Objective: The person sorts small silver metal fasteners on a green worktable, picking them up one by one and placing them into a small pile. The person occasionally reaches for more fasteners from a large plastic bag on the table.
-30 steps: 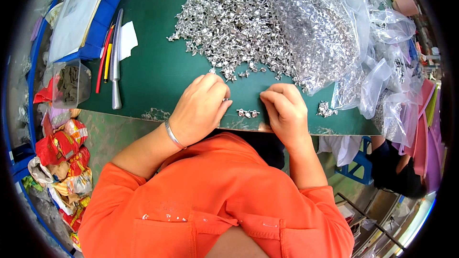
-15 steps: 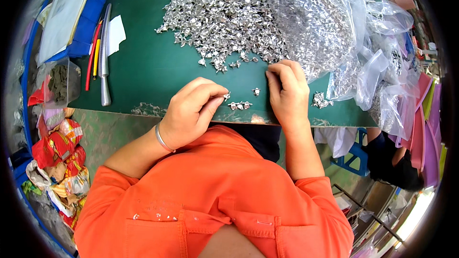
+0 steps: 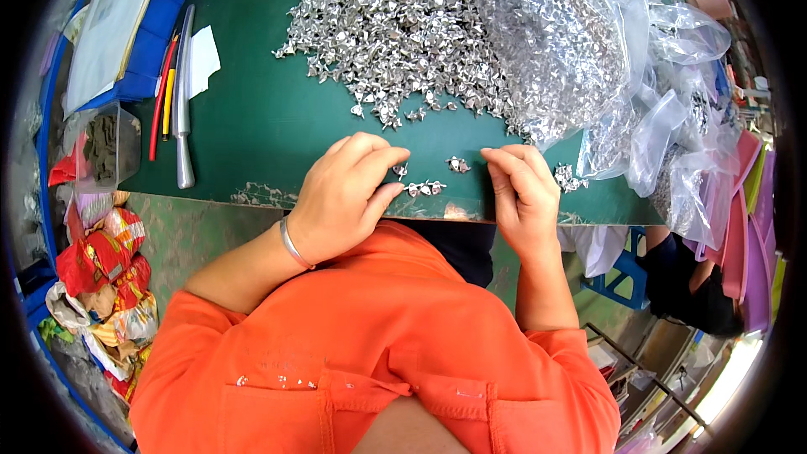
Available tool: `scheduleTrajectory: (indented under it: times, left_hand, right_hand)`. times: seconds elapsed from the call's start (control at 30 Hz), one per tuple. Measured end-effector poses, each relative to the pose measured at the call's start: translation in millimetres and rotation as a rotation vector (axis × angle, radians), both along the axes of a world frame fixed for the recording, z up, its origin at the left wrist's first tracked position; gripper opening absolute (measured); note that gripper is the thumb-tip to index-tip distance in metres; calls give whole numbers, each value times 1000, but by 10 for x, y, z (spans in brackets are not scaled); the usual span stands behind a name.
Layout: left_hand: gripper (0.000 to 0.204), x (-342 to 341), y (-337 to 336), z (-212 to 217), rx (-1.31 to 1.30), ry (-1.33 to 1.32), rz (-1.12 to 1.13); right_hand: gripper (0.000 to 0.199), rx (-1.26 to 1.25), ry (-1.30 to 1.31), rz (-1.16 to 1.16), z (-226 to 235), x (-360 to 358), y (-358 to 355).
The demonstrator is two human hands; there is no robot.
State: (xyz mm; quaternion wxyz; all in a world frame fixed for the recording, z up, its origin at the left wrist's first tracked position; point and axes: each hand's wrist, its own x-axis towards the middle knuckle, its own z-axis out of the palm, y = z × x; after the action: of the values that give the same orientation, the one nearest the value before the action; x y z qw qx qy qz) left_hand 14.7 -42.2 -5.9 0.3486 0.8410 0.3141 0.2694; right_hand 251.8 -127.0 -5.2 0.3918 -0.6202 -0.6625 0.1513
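Small shiny silver metal pieces lie before me on a green tabletop [image 3: 244, 118]. My left hand [image 3: 349, 189] rests near the table's front edge, thumb and index finger apart. One metal piece [image 3: 400, 171] shows in the gap between them; whether another finger touches it is hidden. Just right of the thumb is a short row of metal pieces [image 3: 424, 188]. Across from it, my right hand [image 3: 525, 193] hovers with its thumb and index tips slightly apart, nothing visible between them. A tiny cluster of metal pieces [image 3: 458, 165] lies between my hands.
A large heap of metal pieces [image 3: 387, 34] spreads beyond my hands, partly under a clear plastic bag [image 3: 563, 42]. Another small pile [image 3: 570, 177] sits right of my right hand. At left are pens [image 3: 160, 105], a silver tool [image 3: 185, 109] and a clear box [image 3: 126, 147].
My right hand has drawn back from the heap toward me and right. The cluster between my hands has grown from a single piece. My left thumb and index finger have spread apart.
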Motion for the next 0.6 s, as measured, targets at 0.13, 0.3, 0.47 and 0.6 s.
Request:
scheduleTrajectory:
  times: [0.13,0.3,0.47,0.6]
  left_hand:
    - [26,23,8,-51,111,-5,8]
    - [24,37,13,-61,98,-19,30]
    - [25,31,-1,-87,119,-13,65]
    - [24,29,-10,-80,97,-23,83]
  right_hand:
    - [25,24,-166,81,-30,-43,84]
    - [21,64,-17,-72,-108,-74,55]
    - [23,30,43,115,-17,-142,102]
    - [25,54,-40,148,-49,-183,139]
